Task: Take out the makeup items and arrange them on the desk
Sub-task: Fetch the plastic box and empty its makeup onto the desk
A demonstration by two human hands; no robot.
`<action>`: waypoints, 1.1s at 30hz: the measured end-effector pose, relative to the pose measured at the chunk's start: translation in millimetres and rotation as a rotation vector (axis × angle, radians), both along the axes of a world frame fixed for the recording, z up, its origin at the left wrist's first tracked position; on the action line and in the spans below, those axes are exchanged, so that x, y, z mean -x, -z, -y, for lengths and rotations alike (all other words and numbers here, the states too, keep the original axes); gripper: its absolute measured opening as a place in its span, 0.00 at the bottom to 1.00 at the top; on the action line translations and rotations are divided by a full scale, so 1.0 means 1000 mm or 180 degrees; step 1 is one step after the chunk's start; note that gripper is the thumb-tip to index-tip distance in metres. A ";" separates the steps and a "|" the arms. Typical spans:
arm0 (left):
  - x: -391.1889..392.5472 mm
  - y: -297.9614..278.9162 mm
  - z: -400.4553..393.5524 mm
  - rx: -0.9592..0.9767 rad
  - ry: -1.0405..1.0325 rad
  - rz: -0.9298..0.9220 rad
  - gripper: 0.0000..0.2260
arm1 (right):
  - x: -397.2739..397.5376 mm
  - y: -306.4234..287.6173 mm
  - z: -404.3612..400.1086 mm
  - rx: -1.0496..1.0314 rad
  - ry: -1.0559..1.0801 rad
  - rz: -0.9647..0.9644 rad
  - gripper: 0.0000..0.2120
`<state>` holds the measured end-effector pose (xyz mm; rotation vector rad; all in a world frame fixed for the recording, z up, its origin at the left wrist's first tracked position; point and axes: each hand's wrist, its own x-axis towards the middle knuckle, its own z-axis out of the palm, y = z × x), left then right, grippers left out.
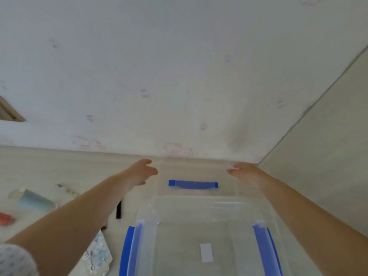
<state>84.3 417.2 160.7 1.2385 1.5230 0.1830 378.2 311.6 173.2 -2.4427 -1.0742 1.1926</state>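
Note:
An empty clear plastic box (205,208) with blue side clips stands on the desk in front of me. Behind it, by the wall, lies its clear lid (197,172) with a blue handle (193,184). My left hand (140,173) is at the lid's left edge with fingers spread and loosely bent. At the lid's right edge is my right hand (246,173), fingers extended. Whether either hand touches the lid is unclear. On the desk to the left lie a pale blue tube (33,201), a red item (6,219), a black stick (118,211), a thin pencil (66,189) and a patterned pouch (99,255).
The desk (39,162) meets a white wall (179,76) at the back and a beige side panel (328,156) on the right. The box sits close to that corner. Bare desk surface shows at the far left behind the items.

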 end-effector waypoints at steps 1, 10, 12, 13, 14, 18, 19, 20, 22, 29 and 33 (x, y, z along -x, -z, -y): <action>-0.001 0.004 -0.003 0.0055 0.0009 -0.0089 0.26 | -0.005 0.006 -0.002 0.0150 -0.0068 -0.0003 0.32; -0.021 0.034 -0.007 0.0322 0.0055 -0.0432 0.30 | -0.022 0.049 -0.008 0.0492 0.0067 -0.0122 0.26; -0.025 0.035 -0.006 0.0277 0.0015 -0.0476 0.29 | -0.020 0.050 -0.007 0.0466 0.0270 -0.0231 0.23; -0.026 0.034 -0.005 0.0255 0.0011 -0.0502 0.28 | -0.020 0.050 -0.007 0.0448 0.0354 -0.0293 0.22; -0.026 0.033 -0.003 0.0229 0.0012 -0.0509 0.28 | -0.019 0.049 -0.006 0.0424 0.0432 -0.0351 0.22; -0.027 0.020 0.003 0.0114 -0.0051 -0.0294 0.16 | -0.016 0.042 0.005 0.0135 0.0734 -0.0508 0.26; -0.027 0.018 0.004 0.0074 -0.0110 -0.0219 0.10 | -0.015 0.038 0.008 0.0048 0.0840 -0.0543 0.27; -0.025 0.014 0.006 0.0023 -0.0149 -0.0151 0.04 | -0.013 0.032 0.011 -0.0041 0.0933 -0.0580 0.27; -0.023 0.006 0.008 -0.0083 -0.0067 -0.0052 0.05 | -0.012 0.022 0.018 -0.0214 0.1020 -0.0655 0.24; -0.006 -0.036 0.028 -0.0615 -0.0110 0.0531 0.03 | -0.004 -0.016 0.049 -0.0995 0.1001 -0.0578 0.27; 0.012 -0.068 0.057 -0.0920 -0.0411 0.1122 0.20 | 0.011 -0.032 0.072 -0.1605 0.1064 -0.0759 0.23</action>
